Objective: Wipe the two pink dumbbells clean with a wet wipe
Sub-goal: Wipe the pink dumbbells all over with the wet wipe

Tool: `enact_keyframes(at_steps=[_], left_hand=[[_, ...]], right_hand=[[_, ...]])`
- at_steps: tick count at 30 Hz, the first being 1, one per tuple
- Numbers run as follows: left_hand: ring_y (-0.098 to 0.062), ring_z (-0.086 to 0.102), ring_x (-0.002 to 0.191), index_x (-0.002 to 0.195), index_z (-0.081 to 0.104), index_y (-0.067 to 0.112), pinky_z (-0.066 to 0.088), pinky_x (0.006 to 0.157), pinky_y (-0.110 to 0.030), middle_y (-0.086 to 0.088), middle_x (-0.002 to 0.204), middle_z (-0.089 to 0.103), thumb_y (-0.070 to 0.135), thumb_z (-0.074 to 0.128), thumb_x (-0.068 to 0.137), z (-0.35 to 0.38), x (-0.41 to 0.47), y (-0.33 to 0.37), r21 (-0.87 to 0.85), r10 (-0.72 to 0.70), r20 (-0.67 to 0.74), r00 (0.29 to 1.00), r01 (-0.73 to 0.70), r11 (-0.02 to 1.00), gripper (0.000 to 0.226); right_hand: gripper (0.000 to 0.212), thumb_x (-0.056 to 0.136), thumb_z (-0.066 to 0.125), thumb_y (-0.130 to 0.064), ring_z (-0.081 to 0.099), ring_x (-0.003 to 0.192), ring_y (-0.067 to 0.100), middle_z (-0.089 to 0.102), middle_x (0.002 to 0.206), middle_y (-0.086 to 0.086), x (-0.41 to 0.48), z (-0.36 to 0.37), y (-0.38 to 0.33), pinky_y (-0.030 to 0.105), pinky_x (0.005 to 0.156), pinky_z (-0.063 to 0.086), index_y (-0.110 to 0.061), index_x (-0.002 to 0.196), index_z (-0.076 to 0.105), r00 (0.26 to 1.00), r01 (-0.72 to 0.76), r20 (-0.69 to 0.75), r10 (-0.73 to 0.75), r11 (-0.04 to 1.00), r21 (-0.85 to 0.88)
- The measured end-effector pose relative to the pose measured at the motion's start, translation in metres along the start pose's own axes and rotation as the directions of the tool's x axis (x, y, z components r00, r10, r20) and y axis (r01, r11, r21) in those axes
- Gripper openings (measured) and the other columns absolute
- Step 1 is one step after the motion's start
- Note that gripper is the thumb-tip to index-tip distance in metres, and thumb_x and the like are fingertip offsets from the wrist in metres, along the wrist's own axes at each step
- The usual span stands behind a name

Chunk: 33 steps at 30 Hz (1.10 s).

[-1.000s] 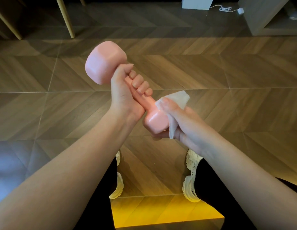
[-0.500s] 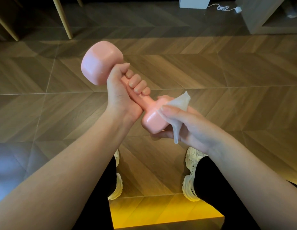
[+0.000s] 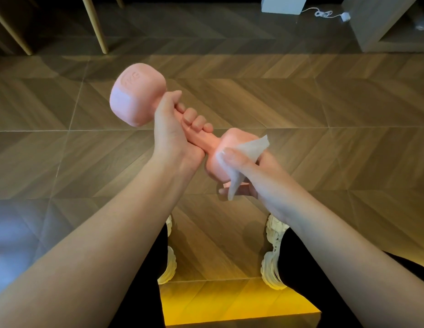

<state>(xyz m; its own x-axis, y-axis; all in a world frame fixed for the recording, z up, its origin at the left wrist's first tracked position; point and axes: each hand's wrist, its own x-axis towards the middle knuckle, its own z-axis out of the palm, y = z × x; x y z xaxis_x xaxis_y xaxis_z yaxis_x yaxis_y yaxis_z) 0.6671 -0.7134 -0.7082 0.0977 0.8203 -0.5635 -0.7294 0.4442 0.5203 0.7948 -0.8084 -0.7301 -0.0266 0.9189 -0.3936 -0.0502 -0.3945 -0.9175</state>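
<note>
wooden legs (image 3: pixel 95 24): upper left of the frame, pale and slanted, feet on the floor; what they carry is out of view.
floor (image 3: pixel 324 110): brown wood-look tiles in a chevron pattern across the whole frame, with a bluish sheen at lower left and a yellow glow at bottom centre.
dumbbell (image 3: pixel 137 98): pink, held in the air at the centre of the frame and tilted. its far head sits up and to the left with raised lettering on the end face. its near head sits lower and to the right.
left hand (image 3: pixel 173 136): centre, wrapped tight around the handle just below the far head, thumb up against that head, four fingertips showing over the bar.
wipe (image 3: pixel 251 147): white and thin, right of centre, draped over the near head. one corner sticks up to the right and another hangs below.
right hand (image 3: pixel 258 176): right of centre, thumb pinning the wipe onto the near head, fingers curled underneath the head.
shoes (image 3: pixel 272 252): cream, chunky soles, lower centre, one each side of the gap between black trouser legs.
box (image 3: pixel 284 4): white, top edge right of centre, standing on the floor.
cable (image 3: pixel 324 14): white, coiled just right of the box and ending in a small plug.
cabinet (image 3: pixel 381 24): grey-brown, upper right corner.
</note>
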Motion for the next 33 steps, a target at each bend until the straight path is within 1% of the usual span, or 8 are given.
enact_keyframes(at_steps=[5,11,14,19,23,27,30,33], left_hand=[[-0.011,0.024,0.039,0.062,0.034,0.021,0.032,0.041,-0.021,0.007,0.047,0.024,0.021,0.050,0.092,0.000,0.000,0.000,-0.006,-0.010,0.019,1.000,0.010,1.000,0.034],[-0.012,0.024,0.040,0.062,0.033,0.021,0.032,0.044,-0.024,0.006,0.048,0.022,0.020,0.049,0.092,0.004,-0.004,-0.009,0.095,-0.012,0.074,0.997,0.005,0.995,0.034],[-0.011,0.026,0.040,0.062,0.034,0.021,0.033,0.043,-0.023,0.006,0.047,0.025,0.019,0.050,0.091,0.004,-0.002,-0.005,0.061,-0.001,0.073,0.997,-0.003,0.998,0.033],[-0.011,0.025,0.039,0.062,0.034,0.021,0.032,0.043,-0.022,0.007,0.048,0.025,0.020,0.049,0.091,-0.001,-0.001,-0.002,0.032,-0.008,0.054,0.998,0.006,0.999,0.033],[-0.012,0.025,0.040,0.062,0.033,0.021,0.033,0.044,-0.022,0.006,0.048,0.022,0.020,0.047,0.091,0.002,-0.002,-0.004,0.060,0.002,0.077,0.997,-0.007,0.998,0.033],[-0.012,0.025,0.039,0.061,0.033,0.020,0.032,0.042,-0.021,0.006,0.047,0.024,0.018,0.048,0.091,0.003,0.000,-0.001,0.013,-0.004,0.059,0.998,0.003,1.000,0.034],[-0.012,0.024,0.039,0.061,0.033,0.020,0.031,0.042,-0.022,0.007,0.047,0.023,0.018,0.047,0.091,0.000,-0.001,-0.002,0.002,-0.017,0.050,0.999,0.017,1.000,0.034],[-0.012,0.022,0.040,0.061,0.032,0.021,0.031,0.043,-0.022,0.006,0.048,0.021,0.019,0.046,0.092,0.001,-0.004,-0.006,0.064,-0.006,0.078,0.997,0.001,0.998,0.034]], right_hand=[[0.044,0.086,0.068,-0.037,0.064,0.068,0.005,0.065,0.064,-0.014,-0.005,-0.005,-0.002,0.045,0.087,0.056,-0.012,0.119,0.052,0.996,-0.001,0.090,-0.006,0.997,0.078],[0.054,0.085,0.063,-0.048,0.066,0.106,0.043,0.070,0.111,0.022,-0.006,0.003,-0.004,0.057,0.092,0.054,-0.013,0.125,0.058,0.995,-0.067,-0.058,0.077,0.984,0.163],[0.054,0.088,0.067,-0.042,0.068,0.097,0.030,0.073,0.090,0.008,-0.009,-0.008,-0.006,0.053,0.092,0.056,-0.011,0.131,0.054,0.997,-0.064,0.053,0.054,0.973,0.220],[0.055,0.079,0.073,-0.034,0.068,0.095,0.017,0.069,0.098,0.002,-0.006,-0.004,-0.003,0.048,0.092,0.057,-0.022,0.128,0.052,0.999,-0.010,0.036,0.006,0.995,0.101],[0.049,0.081,0.069,-0.051,0.068,0.094,0.026,0.072,0.101,0.007,-0.003,0.006,-0.002,0.055,0.090,0.056,-0.022,0.120,0.061,0.995,-0.039,-0.085,0.049,0.992,0.123],[0.061,0.081,0.069,-0.046,0.069,0.096,0.027,0.072,0.107,0.015,-0.006,-0.008,-0.006,0.041,0.075,0.060,-0.013,0.131,0.056,0.996,-0.086,0.033,0.080,0.947,0.310],[0.065,0.078,0.076,-0.037,0.068,0.106,0.027,0.069,0.115,0.009,-0.008,-0.009,-0.002,0.051,0.091,0.057,-0.023,0.135,0.049,0.996,-0.070,0.078,0.054,0.974,0.217],[0.054,0.079,0.073,-0.044,0.067,0.101,0.027,0.068,0.108,0.008,-0.006,0.003,0.000,0.060,0.096,0.051,-0.023,0.126,0.056,0.996,-0.058,-0.054,0.066,0.987,0.147]])
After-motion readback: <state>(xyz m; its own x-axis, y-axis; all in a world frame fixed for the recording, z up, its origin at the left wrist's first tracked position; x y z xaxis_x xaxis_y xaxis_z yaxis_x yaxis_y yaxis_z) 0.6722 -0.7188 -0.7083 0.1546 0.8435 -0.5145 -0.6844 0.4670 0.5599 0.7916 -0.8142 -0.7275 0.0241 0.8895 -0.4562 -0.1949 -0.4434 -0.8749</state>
